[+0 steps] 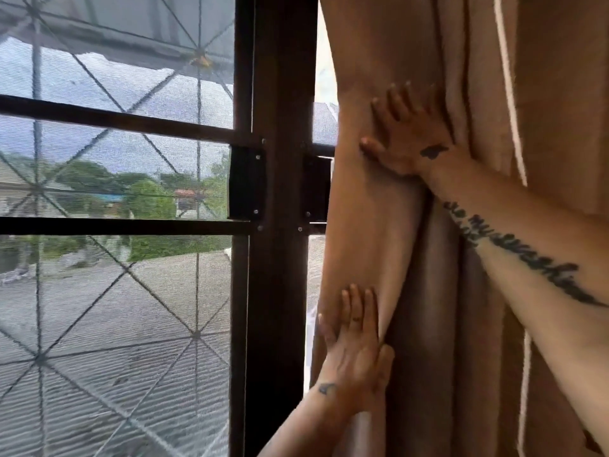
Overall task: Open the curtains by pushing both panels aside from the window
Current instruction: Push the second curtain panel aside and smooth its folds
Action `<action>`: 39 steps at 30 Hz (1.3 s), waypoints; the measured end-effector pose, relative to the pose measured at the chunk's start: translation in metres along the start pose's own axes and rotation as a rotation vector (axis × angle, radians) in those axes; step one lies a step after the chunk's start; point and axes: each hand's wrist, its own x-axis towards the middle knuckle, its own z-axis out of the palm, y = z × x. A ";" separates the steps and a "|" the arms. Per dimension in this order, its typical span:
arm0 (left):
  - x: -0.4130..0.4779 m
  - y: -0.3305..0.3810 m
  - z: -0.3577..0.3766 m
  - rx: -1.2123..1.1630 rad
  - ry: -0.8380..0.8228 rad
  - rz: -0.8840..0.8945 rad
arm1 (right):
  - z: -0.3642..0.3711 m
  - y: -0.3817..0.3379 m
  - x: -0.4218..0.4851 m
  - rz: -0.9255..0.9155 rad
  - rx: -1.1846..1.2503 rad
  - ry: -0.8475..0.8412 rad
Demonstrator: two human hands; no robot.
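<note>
I saw the tan curtain panel (379, 225) bunched at the right of the window, its top and hem cut off by the frame. My right hand (407, 136) lay flat and spread on its folds; my left hand (354, 344), lower down, pressed open-palmed against its edge. The dark window frame (280, 225) stood beside it, mesh screen (115, 291) blurring the street outside.

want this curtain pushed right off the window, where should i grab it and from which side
Take the curtain by its bunched leading edge, coming from the window side. The folds there form a thick roll, and both the right hand and left hand already press on it.
</note>
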 end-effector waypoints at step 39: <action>-0.014 0.011 -0.025 -0.373 0.359 -0.128 | -0.070 -0.067 -0.048 -0.115 0.133 0.150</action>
